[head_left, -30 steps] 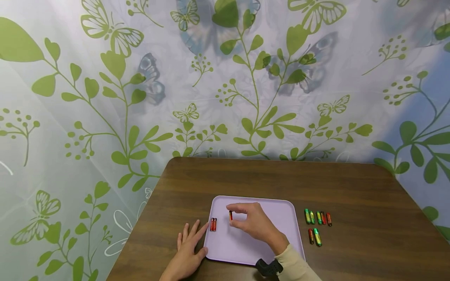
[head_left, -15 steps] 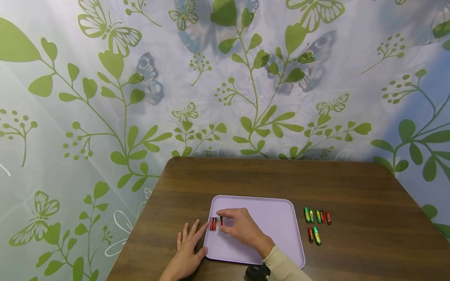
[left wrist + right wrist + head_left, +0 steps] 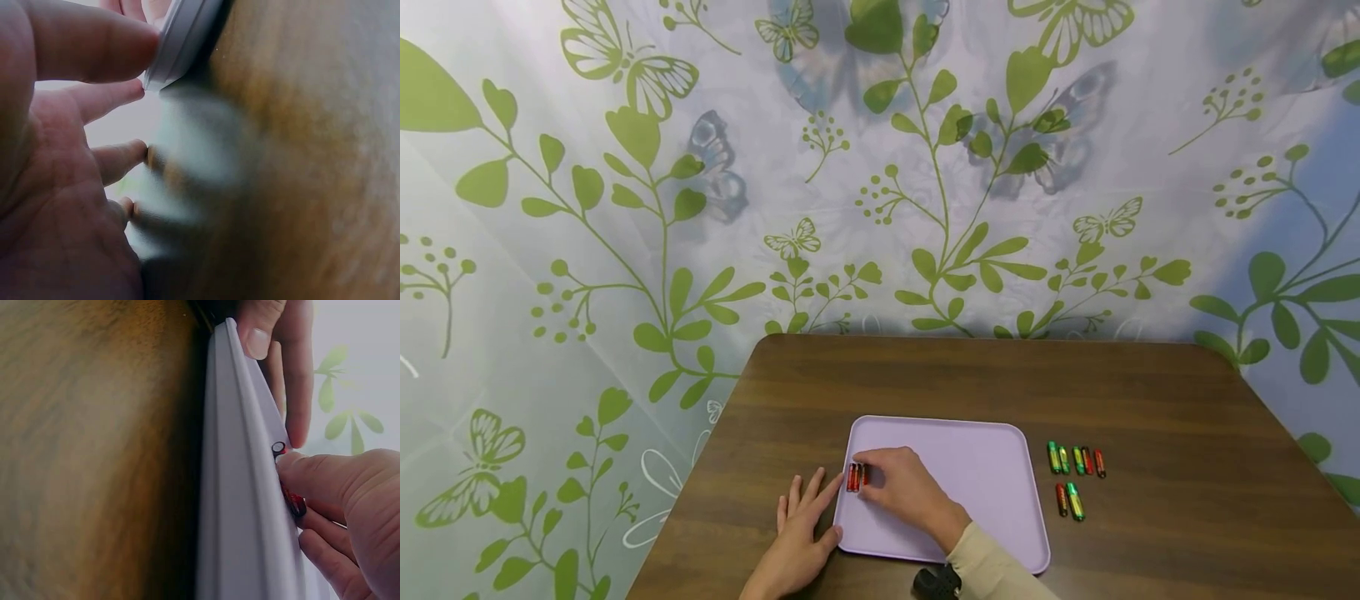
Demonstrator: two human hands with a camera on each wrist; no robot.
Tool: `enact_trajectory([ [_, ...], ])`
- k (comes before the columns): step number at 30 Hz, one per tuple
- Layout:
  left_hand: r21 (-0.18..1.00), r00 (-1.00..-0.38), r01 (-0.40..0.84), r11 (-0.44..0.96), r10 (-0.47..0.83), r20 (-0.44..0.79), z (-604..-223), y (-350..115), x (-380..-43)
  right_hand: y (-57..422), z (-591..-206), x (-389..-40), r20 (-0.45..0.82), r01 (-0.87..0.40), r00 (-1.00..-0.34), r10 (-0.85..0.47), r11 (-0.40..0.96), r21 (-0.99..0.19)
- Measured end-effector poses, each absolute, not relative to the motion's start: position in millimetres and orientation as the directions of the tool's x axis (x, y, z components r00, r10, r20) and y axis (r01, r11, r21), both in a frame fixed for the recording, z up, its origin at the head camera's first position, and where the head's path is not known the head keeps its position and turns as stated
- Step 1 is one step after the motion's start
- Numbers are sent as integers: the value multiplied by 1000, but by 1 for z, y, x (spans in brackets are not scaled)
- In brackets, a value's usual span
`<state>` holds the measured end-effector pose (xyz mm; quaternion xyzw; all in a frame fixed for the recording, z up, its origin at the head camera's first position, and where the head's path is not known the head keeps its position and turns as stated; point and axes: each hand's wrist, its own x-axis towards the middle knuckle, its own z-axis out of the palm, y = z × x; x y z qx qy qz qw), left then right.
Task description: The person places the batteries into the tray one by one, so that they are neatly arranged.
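Note:
In the head view a lilac tray (image 3: pixel 955 500) lies on the wooden table. Two red and black batteries (image 3: pixel 853 477) stand side by side along its left inner edge. My right hand (image 3: pixel 910 492) pinches a third red battery (image 3: pixel 865 475) between thumb and index finger, right beside that pair. The right wrist view shows the thumb over the pinched battery (image 3: pixel 294 500), with the tray's rim (image 3: pixel 250 444) in front. My left hand (image 3: pixel 801 533) rests with spread fingers at the tray's left side. In the left wrist view its thumb (image 3: pixel 100 44) touches the tray's rim (image 3: pixel 181 44).
Right of the tray, several green and red batteries (image 3: pixel 1078 460) lie in a row on the table (image 3: pixel 1157 400). A red battery (image 3: pixel 1062 500) and a green battery (image 3: pixel 1075 502) lie nearer the front. A leaf-patterned curtain (image 3: pixel 820 183) hangs behind the table.
My right hand has carried its battery leftward and a little down across the tray, up to the two batteries. The left hand has stayed in place.

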<state>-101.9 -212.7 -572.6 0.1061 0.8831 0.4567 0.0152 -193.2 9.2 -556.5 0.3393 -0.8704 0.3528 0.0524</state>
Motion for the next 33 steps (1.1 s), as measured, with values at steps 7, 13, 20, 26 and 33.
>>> enact_trajectory([
  [7,803,-978,99,587,206,-30,-549,-208,-97,6,-555,-191,337,-648,-752,-566,540,-537],
  [13,800,-978,94,593,204,-37,-547,-206,-96,17,-551,-191,346,-624,-772,-533,530,-575],
  [20,797,-980,88,598,195,-38,-549,-206,-96,50,-541,-199,246,-526,-822,-514,518,-674],
  [26,800,-980,91,593,198,-35,-548,-206,-95,87,-528,-203,179,-432,-867,-466,522,-735],
  [33,807,-978,83,585,205,-48,-548,-206,-96,130,-514,-202,154,-360,-909,-387,545,-758],
])
